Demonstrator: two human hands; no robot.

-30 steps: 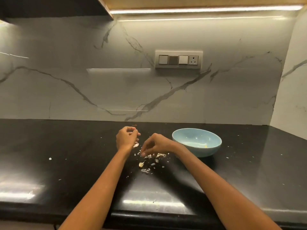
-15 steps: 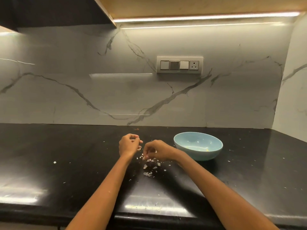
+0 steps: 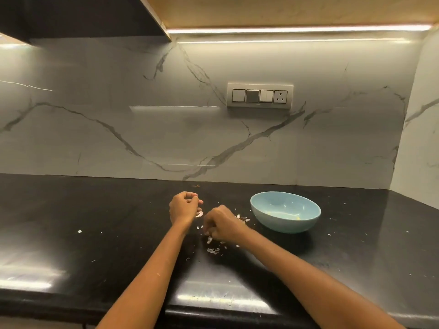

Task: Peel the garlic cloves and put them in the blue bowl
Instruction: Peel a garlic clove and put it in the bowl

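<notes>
The left hand [image 3: 184, 206] hovers over the black surface [image 3: 95, 233] with fingers curled; a pale scrap, perhaps a garlic clove [image 3: 199, 213], shows at its fingertips. Just right of it, the right hand [image 3: 222, 225] is curled low over the scattered garlic skins [image 3: 212, 250]; whether it pinches anything I cannot tell. The blue bowl [image 3: 285, 211] stands near the right hand.

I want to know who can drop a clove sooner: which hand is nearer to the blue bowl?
The right hand. It is just left of the blue bowl, over the peels. The left hand is farther left, beyond the right hand.
</notes>
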